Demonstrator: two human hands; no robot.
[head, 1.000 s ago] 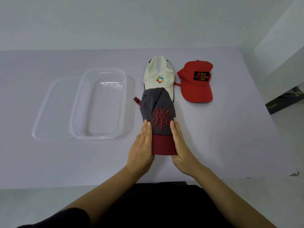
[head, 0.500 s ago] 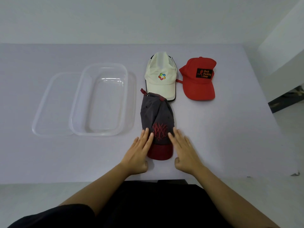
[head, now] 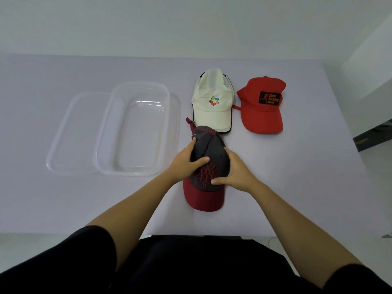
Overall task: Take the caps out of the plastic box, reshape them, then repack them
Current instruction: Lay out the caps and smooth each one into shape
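A grey cap (head: 210, 153) with a red brim and red stitched emblem lies on the white table, brim toward me. My left hand (head: 186, 164) cups the crown's left side, thumb across the top. My right hand (head: 235, 170) wraps the crown's right side, thumb over the emblem's edge. Behind it lies a cream cap (head: 213, 105) with a coloured logo, and to its right a red cap (head: 264, 107) with a black patch. The clear plastic box (head: 135, 128) stands open with nothing inside, left of the caps.
The box's clear lid (head: 70, 136) lies flat under the box's left side. The table's front edge (head: 63, 232) runs close to my body. A dark object (head: 375, 136) sits off the table at the right.
My hands have moved from flat beside the brim up onto the grey cap's crown and now curl round it. The brim is now uncovered.
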